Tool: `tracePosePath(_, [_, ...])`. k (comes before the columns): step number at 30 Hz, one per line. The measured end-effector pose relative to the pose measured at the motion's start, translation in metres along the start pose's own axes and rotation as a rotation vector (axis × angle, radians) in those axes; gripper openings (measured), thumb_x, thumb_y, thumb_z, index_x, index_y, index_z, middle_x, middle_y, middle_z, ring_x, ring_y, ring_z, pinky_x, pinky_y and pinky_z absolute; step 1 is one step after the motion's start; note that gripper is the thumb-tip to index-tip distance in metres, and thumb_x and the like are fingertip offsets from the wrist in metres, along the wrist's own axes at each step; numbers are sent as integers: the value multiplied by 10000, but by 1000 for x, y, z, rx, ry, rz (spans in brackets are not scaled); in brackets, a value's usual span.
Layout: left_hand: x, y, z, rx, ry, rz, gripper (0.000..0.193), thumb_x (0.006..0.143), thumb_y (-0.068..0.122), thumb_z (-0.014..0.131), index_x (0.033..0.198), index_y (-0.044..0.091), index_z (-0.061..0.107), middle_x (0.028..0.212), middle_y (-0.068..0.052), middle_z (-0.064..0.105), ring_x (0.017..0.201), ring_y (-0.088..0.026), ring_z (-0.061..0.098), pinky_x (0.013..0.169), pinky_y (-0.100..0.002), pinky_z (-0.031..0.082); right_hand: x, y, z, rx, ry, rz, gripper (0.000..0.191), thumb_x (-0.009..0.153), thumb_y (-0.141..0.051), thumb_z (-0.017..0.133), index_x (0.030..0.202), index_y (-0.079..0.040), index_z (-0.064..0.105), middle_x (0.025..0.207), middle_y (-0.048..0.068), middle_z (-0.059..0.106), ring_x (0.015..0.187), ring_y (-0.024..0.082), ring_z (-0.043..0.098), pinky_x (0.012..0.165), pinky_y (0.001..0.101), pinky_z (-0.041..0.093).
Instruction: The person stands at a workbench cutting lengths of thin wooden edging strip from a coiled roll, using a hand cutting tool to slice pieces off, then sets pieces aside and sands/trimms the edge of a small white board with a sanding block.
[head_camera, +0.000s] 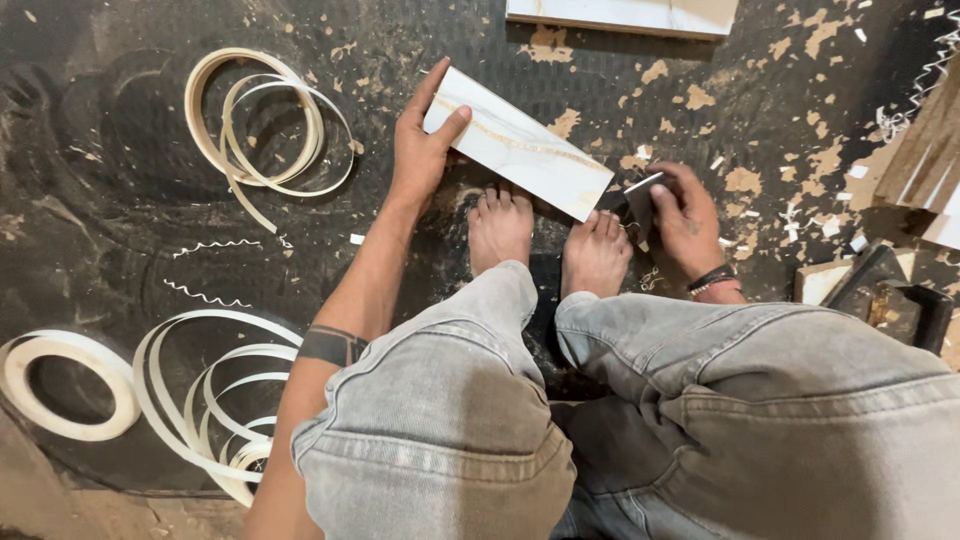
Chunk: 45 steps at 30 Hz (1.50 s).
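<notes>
I squat barefoot on a dark floor mat. My left hand (420, 140) grips the left end of a white marble-patterned rectangular panel (520, 145), held tilted on edge just in front of my toes. My right hand (685, 215) holds a small flat metal blade (642, 185) against the panel's right end. My grey trouser knees fill the lower part of the view.
Coils of white edge banding (265, 125) lie at the upper left, more loops (215, 390) and a tight roll (65, 385) at the lower left. Another white panel (625, 15) lies at the top. Wood pieces (925, 160) and dark blocks (890, 290) stand at the right. Shavings litter the mat.
</notes>
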<state>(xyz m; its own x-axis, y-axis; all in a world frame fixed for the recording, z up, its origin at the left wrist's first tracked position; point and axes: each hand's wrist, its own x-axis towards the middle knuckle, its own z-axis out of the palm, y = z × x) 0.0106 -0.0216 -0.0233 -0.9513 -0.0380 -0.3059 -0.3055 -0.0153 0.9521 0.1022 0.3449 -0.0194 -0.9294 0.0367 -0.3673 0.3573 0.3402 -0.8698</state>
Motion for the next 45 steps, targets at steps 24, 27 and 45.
tracePosePath(24, [-17,56,34,289,-95,70,671,967,239,719,1576,274,439,1445,-88,671,1239,-262,699,1098,-377,551,70,-79,33,-555,-198,-433,188,1005,-103,635,1121,-124,782,1013,86,761,886,267,721,788,407,549])
tracePosePath(27, [-31,78,45,488,-108,413,694,1016,180,752,1607,247,395,1593,-127,558,1439,-330,602,1202,-423,514,107,-126,50,-503,-111,-769,176,995,-77,657,1135,-73,763,1050,118,741,945,312,708,832,421,547])
tracePosePath(45, [-26,84,44,133,-140,270,593,1042,78,688,1587,170,472,1539,-146,613,1386,-256,614,1183,-379,497,9,-45,7,-482,30,-240,685,862,-295,809,1435,-29,547,1420,250,537,1325,405,502,1146,481,404])
